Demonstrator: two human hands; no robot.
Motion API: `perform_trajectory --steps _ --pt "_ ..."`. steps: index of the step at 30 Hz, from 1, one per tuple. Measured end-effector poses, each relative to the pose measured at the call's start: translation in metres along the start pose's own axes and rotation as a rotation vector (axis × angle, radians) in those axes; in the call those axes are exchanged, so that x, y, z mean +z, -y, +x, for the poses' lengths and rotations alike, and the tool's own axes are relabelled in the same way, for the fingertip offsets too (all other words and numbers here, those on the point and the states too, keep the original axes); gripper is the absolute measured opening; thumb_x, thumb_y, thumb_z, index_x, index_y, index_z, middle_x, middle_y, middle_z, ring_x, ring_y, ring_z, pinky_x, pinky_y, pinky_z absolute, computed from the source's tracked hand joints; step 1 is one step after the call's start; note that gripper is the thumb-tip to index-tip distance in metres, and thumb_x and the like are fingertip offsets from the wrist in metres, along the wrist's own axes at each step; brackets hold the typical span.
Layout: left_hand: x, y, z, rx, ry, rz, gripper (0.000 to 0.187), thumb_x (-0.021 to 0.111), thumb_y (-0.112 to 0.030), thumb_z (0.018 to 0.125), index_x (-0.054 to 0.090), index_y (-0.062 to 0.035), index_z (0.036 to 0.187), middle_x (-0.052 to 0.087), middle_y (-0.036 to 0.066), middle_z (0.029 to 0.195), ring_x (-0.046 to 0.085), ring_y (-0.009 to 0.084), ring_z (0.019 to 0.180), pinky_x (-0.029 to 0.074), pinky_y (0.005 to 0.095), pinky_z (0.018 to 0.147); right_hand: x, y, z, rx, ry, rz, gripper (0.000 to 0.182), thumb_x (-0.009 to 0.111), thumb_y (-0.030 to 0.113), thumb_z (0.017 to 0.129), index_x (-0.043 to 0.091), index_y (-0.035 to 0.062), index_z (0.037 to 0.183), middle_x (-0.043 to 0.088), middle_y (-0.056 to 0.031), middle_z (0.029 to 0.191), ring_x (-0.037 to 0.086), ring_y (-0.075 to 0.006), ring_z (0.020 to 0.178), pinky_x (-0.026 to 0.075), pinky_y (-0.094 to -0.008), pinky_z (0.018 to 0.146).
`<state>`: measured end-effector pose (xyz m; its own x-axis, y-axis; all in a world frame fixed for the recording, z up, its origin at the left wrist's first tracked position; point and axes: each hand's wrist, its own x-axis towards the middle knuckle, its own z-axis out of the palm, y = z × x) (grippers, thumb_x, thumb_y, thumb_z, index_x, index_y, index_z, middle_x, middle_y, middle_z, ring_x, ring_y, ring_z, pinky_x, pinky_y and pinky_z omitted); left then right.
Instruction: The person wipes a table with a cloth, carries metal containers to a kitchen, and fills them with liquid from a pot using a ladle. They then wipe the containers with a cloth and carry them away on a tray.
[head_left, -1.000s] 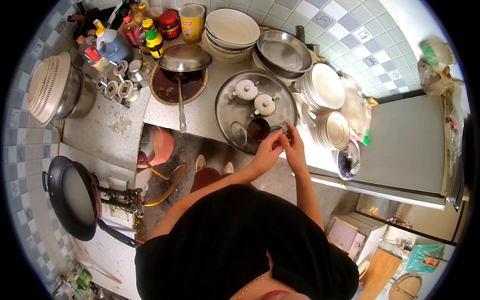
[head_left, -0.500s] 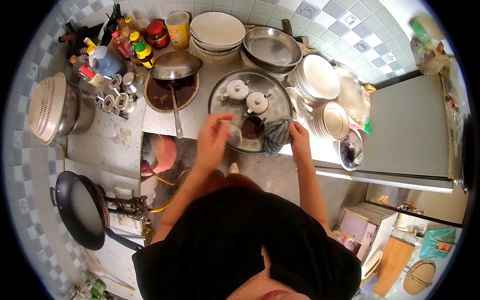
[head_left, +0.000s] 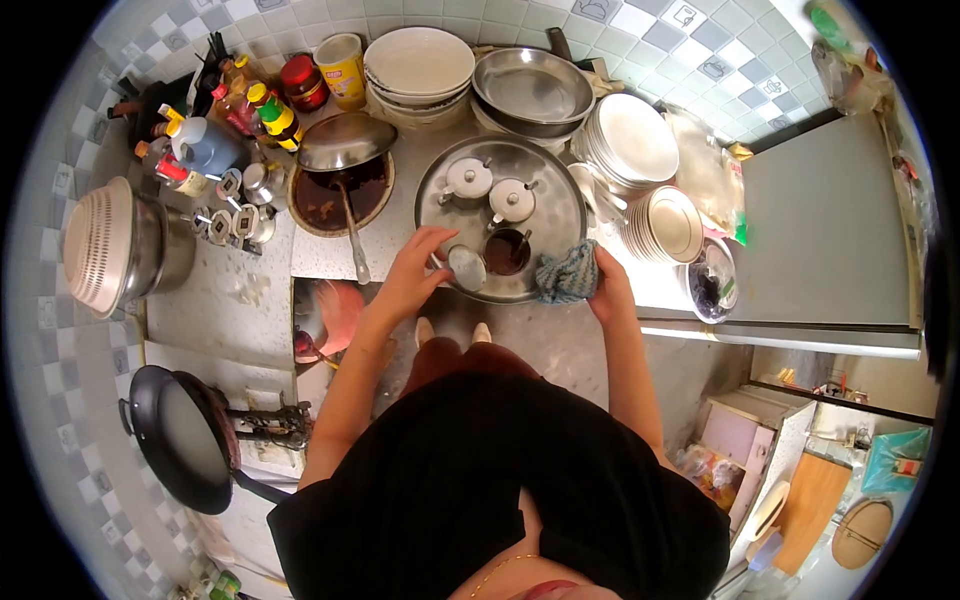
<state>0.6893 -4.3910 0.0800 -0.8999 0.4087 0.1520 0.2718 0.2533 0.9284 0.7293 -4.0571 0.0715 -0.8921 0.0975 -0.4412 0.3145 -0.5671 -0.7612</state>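
Note:
A round metal tray [head_left: 436,200] lies on the counter and holds two lidded white pots [head_left: 468,178] and an open pot of dark liquid [head_left: 506,252]. My left hand [head_left: 412,275] is at the tray's front left edge, fingers apart and curved beside a pale round lid [head_left: 466,266]; whether they touch it is unclear. In my right hand [head_left: 611,287] a blue-grey patterned cloth [head_left: 568,275] is gripped at the tray's front right edge. Left of the tray stands a bowl of dark sauce [head_left: 325,205] with a ladle and a metal lid.
Bottles [head_left: 280,122] and jars stand at the back left. Stacked white bowls [head_left: 420,62], metal pans [head_left: 533,88] and plates [head_left: 636,138] line the back and right. A black wok [head_left: 180,440] is at the lower left, a grey refrigerator [head_left: 820,230] at the right.
The view has shifted slightly. My left hand has moved lower and left, and the pale lid shows more clearly beside it. My right hand still grips the cloth, now bunched differently.

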Motion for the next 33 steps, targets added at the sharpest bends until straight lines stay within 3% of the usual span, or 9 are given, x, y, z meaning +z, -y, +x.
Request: perform_trajectory --steps 4,9,13,16,18,22,24,25,33 --pt "0.008 0.006 0.025 0.028 0.041 0.025 0.053 0.072 0.002 0.075 0.057 -0.0054 0.125 0.055 0.008 0.113 0.056 0.0161 0.081 0.047 0.0274 0.07 -0.002 -0.007 -0.009 0.007 -0.016 -0.012 0.031 0.046 0.021 0.101 0.056 -0.0017 0.119 0.064 -0.011 0.115 0.062 -0.0213 0.105 0.049 -0.0362 0.094" --pt "0.034 -0.001 0.041 -0.021 -0.077 0.073 0.043 0.079 -0.01 0.075 0.06 -0.0035 0.113 0.059 0.006 0.1 0.052 0.0129 0.064 0.045 0.026 0.061 0.003 -0.013 -0.024 0.045 -0.05 -0.028 0.027 0.047 0.021 0.101 0.058 -0.0002 0.115 0.065 -0.0089 0.108 0.063 -0.0199 0.099 0.049 -0.0349 0.092" --pt "0.052 0.02 0.032 -0.066 -0.158 0.125 0.031 0.075 -0.013 0.081 0.061 -0.0028 0.107 0.061 0.006 0.092 0.052 0.0124 0.062 0.045 0.0261 0.059 0.0 -0.018 -0.033 0.029 -0.07 0.016 0.026 0.048 0.021 0.101 0.058 0.0005 0.113 0.065 -0.0088 0.107 0.063 -0.0199 0.098 0.05 -0.0348 0.091" --pt "0.055 0.036 0.02 -0.201 -0.082 0.076 0.024 0.069 -0.015 0.087 0.06 -0.0005 0.103 0.061 0.012 0.085 0.058 0.0197 0.065 0.047 0.0313 0.062 0.0 -0.022 -0.041 0.048 -0.125 0.077 0.027 0.048 0.022 0.101 0.058 0.0005 0.113 0.065 -0.0089 0.106 0.063 -0.0194 0.097 0.051 -0.0352 0.09" --pt "0.057 0.04 0.014 -0.38 0.041 -0.174 0.017 0.065 -0.014 0.09 0.061 0.0008 0.098 0.061 0.012 0.079 0.06 0.022 0.066 0.047 0.0324 0.063 -0.003 -0.028 -0.043 0.07 -0.117 0.084 0.027 0.048 0.023 0.101 0.059 0.0004 0.113 0.066 -0.0088 0.105 0.064 -0.0194 0.096 0.051 -0.0355 0.089" --pt "0.067 0.059 0.008 -0.299 0.156 -0.123 0.017 0.067 -0.014 0.088 0.062 0.0006 0.095 0.06 0.012 0.087 0.06 0.023 0.071 0.047 0.0335 0.063 -0.001 -0.052 -0.039 0.062 -0.081 0.087 0.027 0.049 0.022 0.102 0.058 -0.0004 0.114 0.066 -0.0084 0.104 0.064 -0.0189 0.095 0.052 -0.0347 0.087" --pt "0.076 0.054 0.002 -0.008 0.116 0.033 0.014 0.067 -0.011 0.088 0.063 -0.0005 0.096 0.057 0.009 0.092 0.057 0.0155 0.071 0.047 0.0291 0.064 0.001 -0.066 -0.037 0.036 -0.094 0.094 0.027 0.05 0.02 0.101 0.058 -0.0013 0.115 0.065 -0.0083 0.104 0.064 -0.0182 0.094 0.052 -0.0335 0.085" --pt "0.078 0.048 0.0 -0.116 0.146 0.02 0.018 0.073 -0.015 0.083 0.065 -0.0001 0.09 0.054 0.009 0.095 0.056 0.0163 0.076 0.047 0.0293 0.066 0.007 -0.068 -0.039 0.018 -0.122 0.114 0.023 0.052 0.017 0.1 0.058 -0.0014 0.113 0.065 -0.0081 0.101 0.064 -0.017 0.092 0.052 -0.0323 0.082" --pt "0.107 0.038 -0.008 -0.07 0.003 0.132 0.019 0.079 -0.015 0.073 0.069 -0.0004 0.081 0.055 0.01 0.095 0.057 0.0199 0.075 0.047 0.031 0.067 0.001 -0.087 -0.036 -0.025 -0.127 0.157 0.02 0.055 0.015 0.098 0.06 -0.0013 0.109 0.066 -0.0067 0.097 0.063 -0.0148 0.086 0.052 -0.0297 0.078"
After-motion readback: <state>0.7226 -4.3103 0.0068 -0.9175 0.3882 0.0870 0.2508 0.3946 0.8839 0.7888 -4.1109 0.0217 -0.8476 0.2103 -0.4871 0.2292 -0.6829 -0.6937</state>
